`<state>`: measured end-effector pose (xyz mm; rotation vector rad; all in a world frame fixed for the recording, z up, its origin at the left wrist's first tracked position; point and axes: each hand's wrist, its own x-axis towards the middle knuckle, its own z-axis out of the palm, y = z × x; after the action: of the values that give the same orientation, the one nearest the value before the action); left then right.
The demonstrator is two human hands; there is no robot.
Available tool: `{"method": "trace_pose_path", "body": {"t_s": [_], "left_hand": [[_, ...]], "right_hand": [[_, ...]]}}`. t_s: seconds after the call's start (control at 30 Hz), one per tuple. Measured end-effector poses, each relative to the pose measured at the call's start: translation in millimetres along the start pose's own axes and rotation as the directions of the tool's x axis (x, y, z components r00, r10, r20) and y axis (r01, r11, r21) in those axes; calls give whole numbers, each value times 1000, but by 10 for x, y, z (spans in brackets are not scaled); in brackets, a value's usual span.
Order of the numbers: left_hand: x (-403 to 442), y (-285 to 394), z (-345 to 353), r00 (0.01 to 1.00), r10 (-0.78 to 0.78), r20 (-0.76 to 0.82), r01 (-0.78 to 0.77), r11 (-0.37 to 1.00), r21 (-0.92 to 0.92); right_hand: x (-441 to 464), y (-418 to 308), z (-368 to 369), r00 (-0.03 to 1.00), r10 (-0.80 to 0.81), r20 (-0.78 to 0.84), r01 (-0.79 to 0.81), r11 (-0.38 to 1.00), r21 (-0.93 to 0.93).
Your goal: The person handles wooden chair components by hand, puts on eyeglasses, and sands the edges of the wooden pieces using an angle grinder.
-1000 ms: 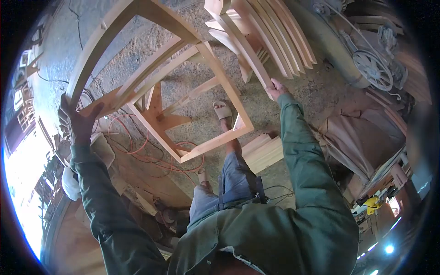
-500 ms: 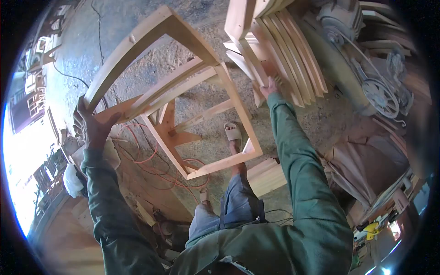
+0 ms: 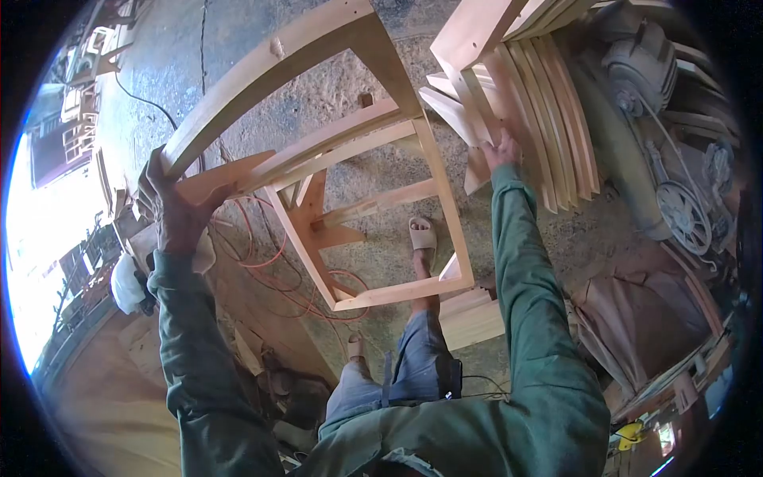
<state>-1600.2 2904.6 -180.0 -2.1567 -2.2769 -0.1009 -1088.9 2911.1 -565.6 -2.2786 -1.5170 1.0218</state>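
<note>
A rough, stained concrete floor (image 3: 246,22) spreads through the workshop, crossed by a thin dark line at the far left, with an orange hose (image 3: 262,265) looped on it nearer in. Glaring white light (image 3: 40,238) fills the left edge, below small wooden furniture frames (image 3: 78,135) at the far left. On the right stand a grey motor (image 3: 640,63) and a spoked wheel (image 3: 683,219), with a brown cover (image 3: 636,326) draped nearer.
</note>
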Motion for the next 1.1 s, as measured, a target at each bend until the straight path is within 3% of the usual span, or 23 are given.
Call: {"method": "trace_pose_path", "body": {"t_s": [0.1,0.17,0.23,0.4,0.5,0.6,0.67,0.7,0.77,0.83,0.9,1.0,1.1], "left_hand": [[-8,8,7,1000,5,-7,-6,996,-89],[4,51,-38,1000,-16,12,17,996,-83],[10,103,-61,999,-27,23,28,998,-60],[0,11,-16,999,39,27,-41,997,65],[11,91,-50,996,93,1,-93,992,88],[-4,67,-54,1000,23,-16,-22,999,46],[-3,-50,1,999,22,-25,-23,999,-47],[-5,74,-84,1000,14,-14,-14,1000,22],[1,213,-160,1000,-6,-24,7,998,57],[13,127,-134,999,19,-28,-20,1000,-17],[-8,113,-164,999,-36,37,36,999,-3],[-14,114,-216,999,-25,34,24,1000,17],[-28,33,-193,999,11,51,-5,994,-106]], "right_hand": [[86,-211,-18,999,53,12,-53,999,10],[557,191,454,981,-136,-139,167,955,244],[741,273,556,942,-224,-249,298,900,317],[619,27,216,961,-179,-212,226,949,221],[684,387,568,955,-47,-293,148,932,331],[562,155,208,971,-92,-221,149,954,259],[365,-248,-236,975,-118,-190,136,987,84],[263,-413,-366,976,-133,-172,133,991,-7],[208,-135,-19,911,-270,-311,361,887,287],[-62,-172,20,865,-302,-399,447,827,342],[-840,-512,-88,869,-277,-410,381,903,199],[-1492,-593,-120,920,-256,-296,349,879,324],[-2101,-428,46,977,-181,-110,210,888,409]]}}
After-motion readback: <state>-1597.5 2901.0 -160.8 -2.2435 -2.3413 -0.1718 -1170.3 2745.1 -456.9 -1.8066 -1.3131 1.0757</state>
